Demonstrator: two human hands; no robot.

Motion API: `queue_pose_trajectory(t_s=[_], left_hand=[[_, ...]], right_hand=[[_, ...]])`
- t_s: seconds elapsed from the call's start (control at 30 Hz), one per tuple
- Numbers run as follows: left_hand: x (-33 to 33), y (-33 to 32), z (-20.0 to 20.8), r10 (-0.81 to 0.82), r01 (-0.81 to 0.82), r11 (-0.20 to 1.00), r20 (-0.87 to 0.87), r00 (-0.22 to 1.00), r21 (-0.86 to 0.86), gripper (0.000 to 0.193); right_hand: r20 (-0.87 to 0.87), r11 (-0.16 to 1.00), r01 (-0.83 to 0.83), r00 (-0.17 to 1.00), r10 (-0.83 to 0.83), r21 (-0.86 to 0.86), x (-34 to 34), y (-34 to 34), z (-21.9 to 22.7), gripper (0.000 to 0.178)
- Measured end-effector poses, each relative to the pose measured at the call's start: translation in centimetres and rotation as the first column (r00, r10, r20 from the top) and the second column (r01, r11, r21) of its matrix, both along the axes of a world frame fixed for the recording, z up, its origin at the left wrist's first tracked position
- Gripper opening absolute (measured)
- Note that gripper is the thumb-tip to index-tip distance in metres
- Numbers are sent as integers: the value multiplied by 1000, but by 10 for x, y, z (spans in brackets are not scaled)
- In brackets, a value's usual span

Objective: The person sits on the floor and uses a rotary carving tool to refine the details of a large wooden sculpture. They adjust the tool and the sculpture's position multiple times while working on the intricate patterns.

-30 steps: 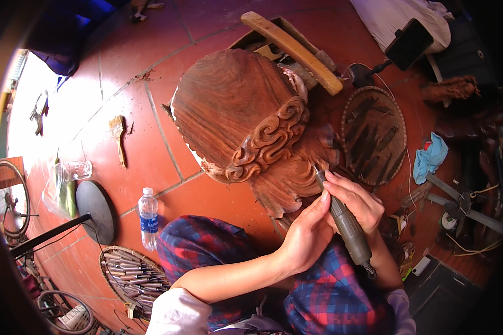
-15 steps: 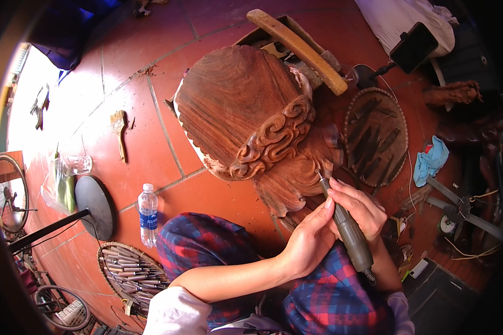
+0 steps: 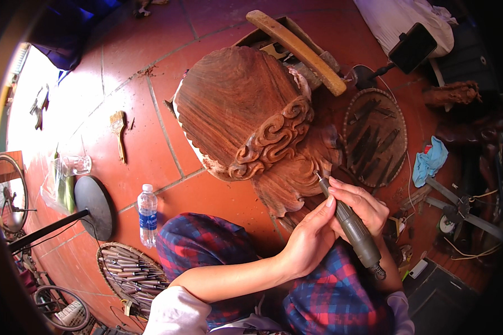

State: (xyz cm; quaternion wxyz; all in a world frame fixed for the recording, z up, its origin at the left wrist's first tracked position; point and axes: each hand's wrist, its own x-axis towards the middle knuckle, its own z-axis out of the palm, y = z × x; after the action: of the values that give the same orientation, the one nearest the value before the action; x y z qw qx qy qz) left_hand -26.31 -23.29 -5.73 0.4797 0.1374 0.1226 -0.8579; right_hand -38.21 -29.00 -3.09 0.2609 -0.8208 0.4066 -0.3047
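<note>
A dark grey rotary tool handpiece (image 3: 354,228) slants across my lap, its thin bit touching or just above the carved wood. My right hand (image 3: 365,205) pinches it near the front from the far side. From the left, my left hand (image 3: 310,241) closes around its body with the thumb along it; some of its fingers are hidden. Under the tip lies the lower, leaf-like part of a brown wood carving (image 3: 288,181) with flowing grooves. Raised scrolls (image 3: 276,134) border its smooth, rounded, finely lined upper part (image 3: 235,100).
Beyond the carving is a wooden box with a yellowish handle (image 3: 296,50). A round basket (image 3: 397,162) of dark tools sits right. At left are a paintbrush (image 3: 119,134), a water bottle (image 3: 147,215), a black round stand base (image 3: 95,206) and a basket of chisels (image 3: 126,268).
The rear end of the handpiece has swung slightly right, and its tip has shifted a little left. My right hand has moved slightly right with it; the carving stays in place.
</note>
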Motion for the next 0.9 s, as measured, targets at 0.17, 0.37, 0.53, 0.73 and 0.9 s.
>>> queue_pose_trajectory(t_s=[0.17, 0.37, 0.53, 0.73, 0.9], left_hand=[[0, -7, -5, 10, -10, 1000, 6, 1000, -15, 44], [2, -14, 2, 54, -56, 998, 43, 998, 31, 38], [0, -3, -4, 2, -2, 1000, -27, 1000, 19, 42], [0, 10, 6, -76, 80, 988, 33, 997, -135, 42], [1, 8, 8, -109, 156, 944, 170, 979, -292, 40]], right_hand=[[12, 1000, -4, 1000, 4, -12, 1, -7, -4, 34], [8, 999, 16, 1000, -16, 30, 3, -10, -3, 36], [3, 999, 7, 1000, -7, 44, -3, 0, -2, 36], [76, 999, -46, 996, 46, 0, -14, 6, 10, 37], [173, 988, 30, 983, -57, 152, -19, -4, 24, 28]])
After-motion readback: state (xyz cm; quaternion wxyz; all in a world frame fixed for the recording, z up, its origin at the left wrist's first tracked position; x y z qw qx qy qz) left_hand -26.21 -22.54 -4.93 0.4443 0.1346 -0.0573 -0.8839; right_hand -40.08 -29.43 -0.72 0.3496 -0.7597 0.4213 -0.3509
